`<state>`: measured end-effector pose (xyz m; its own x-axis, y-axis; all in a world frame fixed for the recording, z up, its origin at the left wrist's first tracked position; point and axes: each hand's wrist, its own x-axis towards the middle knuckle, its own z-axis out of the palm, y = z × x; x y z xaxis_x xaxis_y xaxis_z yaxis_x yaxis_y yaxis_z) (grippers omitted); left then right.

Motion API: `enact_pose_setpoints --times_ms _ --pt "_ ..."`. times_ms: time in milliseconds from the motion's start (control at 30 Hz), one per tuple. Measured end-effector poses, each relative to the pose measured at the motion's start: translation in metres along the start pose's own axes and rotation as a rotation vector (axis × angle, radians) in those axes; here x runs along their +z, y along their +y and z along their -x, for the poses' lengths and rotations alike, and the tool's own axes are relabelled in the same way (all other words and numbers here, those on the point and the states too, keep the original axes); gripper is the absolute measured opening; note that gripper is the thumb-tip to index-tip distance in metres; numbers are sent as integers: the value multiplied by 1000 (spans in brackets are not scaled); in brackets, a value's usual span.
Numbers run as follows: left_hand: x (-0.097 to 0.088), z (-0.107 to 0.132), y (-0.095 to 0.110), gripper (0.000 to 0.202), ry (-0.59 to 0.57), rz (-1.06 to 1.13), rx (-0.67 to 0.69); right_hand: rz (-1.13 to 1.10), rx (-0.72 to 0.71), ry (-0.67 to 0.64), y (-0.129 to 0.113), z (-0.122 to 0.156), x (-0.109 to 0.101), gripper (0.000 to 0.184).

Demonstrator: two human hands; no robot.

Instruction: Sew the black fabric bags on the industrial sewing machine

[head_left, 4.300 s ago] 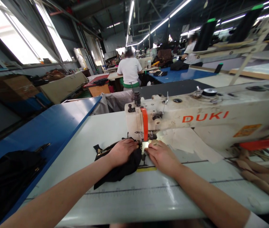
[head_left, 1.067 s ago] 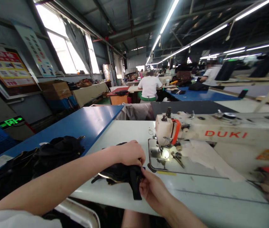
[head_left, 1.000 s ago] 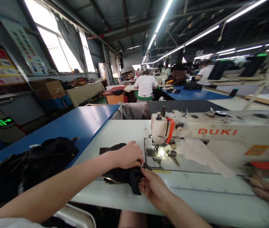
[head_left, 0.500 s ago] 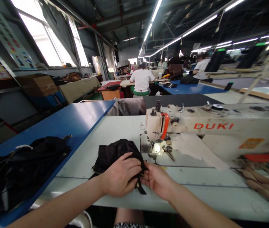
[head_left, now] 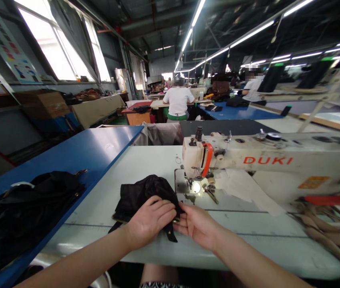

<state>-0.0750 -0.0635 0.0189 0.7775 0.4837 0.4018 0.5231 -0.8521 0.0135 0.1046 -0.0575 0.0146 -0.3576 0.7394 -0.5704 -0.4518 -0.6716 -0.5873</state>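
A bunched black fabric piece (head_left: 145, 192), with a zipper along its lower edge and a dark strap end (head_left: 170, 234) hanging toward me, lies on the pale table just left of the sewing machine's needle area (head_left: 191, 185). My left hand (head_left: 151, 220) is closed over the fabric's right front part, fingers bent and the thumb mostly hidden. From the right, my right hand (head_left: 196, 225) grips the right edge of the same piece; its fingertips are partly behind the fabric. Both hands are close together, in front of the machine's metal plate (head_left: 181, 188).
The white sewing machine (head_left: 266, 156) fills the right side, with white sheet material (head_left: 248, 190) under its arm. More black zippered fabric (head_left: 34, 212) is heaped on the blue table (head_left: 97, 148) at left. A person in a white shirt (head_left: 178, 100) sits ahead, facing away.
The view has shifted slightly. Both hands stay on the black fabric; its strap end has swung a little left, and the right fingers have shifted along the edge.
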Motion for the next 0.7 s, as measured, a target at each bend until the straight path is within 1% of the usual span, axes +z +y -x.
enact_pose_setpoints --times_ms 67,167,233,267,300,333,367,400,433,467,533,600,700 --pt "6 -4 -2 29 103 23 11 86 -10 -11 -5 1 -3 10" --pt "14 -9 -5 30 194 93 11 242 -75 -36 -16 4 -15 15" --pt "19 -12 -7 30 223 131 4 373 -140 -55 -31 9 -31 20" --pt "21 -13 -8 31 232 143 1 476 -195 -49 -41 12 -42 21" --pt "24 -14 -9 33 238 151 -1 642 -282 -22 -53 15 -55 21" --pt "26 -16 -10 34 239 156 -6 864 -394 45 -66 18 -70 20" --pt "29 -18 -12 35 239 160 -11 1118 -536 165 -80 20 -86 19" --pt "32 -20 -13 36 242 162 -16 1404 -690 340 -95 22 -103 19" --pt "35 -22 -15 36 245 165 -19 1707 -803 535 -109 24 -119 20" --pt "38 -24 -16 35 248 167 -21 1792 -819 643 -120 25 -134 21" --pt "45 -27 -18 33 259 171 -26 1896 -808 735 -137 25 -158 17" --pt "51 -29 -19 33 259 174 -35 1969 -790 757 -142 24 -174 13" --pt "56 -30 -20 34 247 178 -53 2068 -796 786 -137 21 -185 18"
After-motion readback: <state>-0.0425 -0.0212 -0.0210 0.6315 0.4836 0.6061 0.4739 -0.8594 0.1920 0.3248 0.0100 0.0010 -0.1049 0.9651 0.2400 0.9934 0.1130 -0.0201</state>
